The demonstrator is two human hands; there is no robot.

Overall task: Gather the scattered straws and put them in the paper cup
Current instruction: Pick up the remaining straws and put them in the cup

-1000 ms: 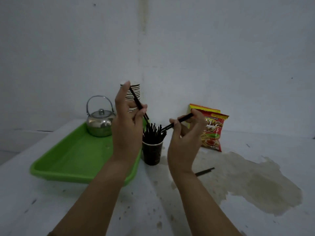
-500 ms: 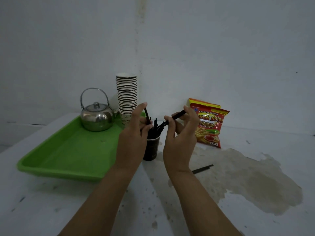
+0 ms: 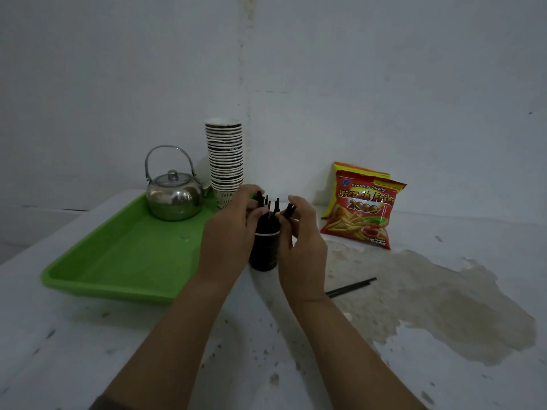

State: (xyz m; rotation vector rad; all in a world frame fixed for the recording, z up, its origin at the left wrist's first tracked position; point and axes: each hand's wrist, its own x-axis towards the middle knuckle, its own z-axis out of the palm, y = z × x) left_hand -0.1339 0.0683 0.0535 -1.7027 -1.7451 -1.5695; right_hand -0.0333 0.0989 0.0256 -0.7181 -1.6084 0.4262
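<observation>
A dark paper cup [image 3: 264,253] stands on the white table between my two hands, packed with black straws [image 3: 270,206] that stick up out of its rim. My left hand [image 3: 229,232] is at the cup's left side, its fingers pinched on a straw whose top pokes out above them. My right hand [image 3: 302,232] is at the cup's right side, fingers closed on another black straw at the rim. One more black straw [image 3: 351,287] lies loose on the table, to the right of my right wrist.
A green tray [image 3: 118,261] on the left holds a steel kettle [image 3: 174,194] and a tall stack of paper cups [image 3: 225,161]. A red French fries snack bag [image 3: 362,213] leans on the wall at right. A brownish stain [image 3: 444,297] spreads over the table's right side.
Both hands have come down and closed in on the cup, each pushing its straw down among the others. The straws that stood out at a slant now sit nearly upright in the cup.
</observation>
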